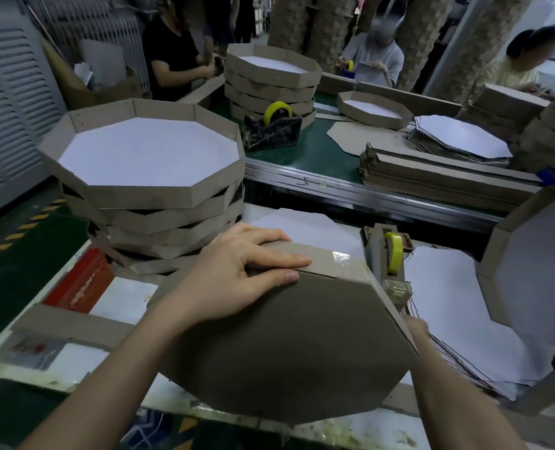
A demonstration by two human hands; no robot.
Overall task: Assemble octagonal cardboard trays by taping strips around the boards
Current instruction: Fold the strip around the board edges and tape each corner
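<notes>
Workshop line in full swing, with people at work along the far side of the green belt [318,151] across the upper frame. Down at lower centre, on the white worktable [123,300], the octagonal tray [285,352] is tipped up with its brown underside facing us. The left hand [237,274] lies over the tray's upper edge, fingers [285,263] straight and pressed flat along the strip [318,251], right beside a glossy patch of tape [342,257]. The right hand [415,324] is tucked behind the tray's right edge, and I can't tell how its fingers lie. Just right of the tray stands a tape dispenser [391,264] with a yellow roll. At left centre sits a stack of finished trays [146,196]. At right, spare strips [438,180] lie piled on the belt, with flat white boards [457,306] below them.
</notes>
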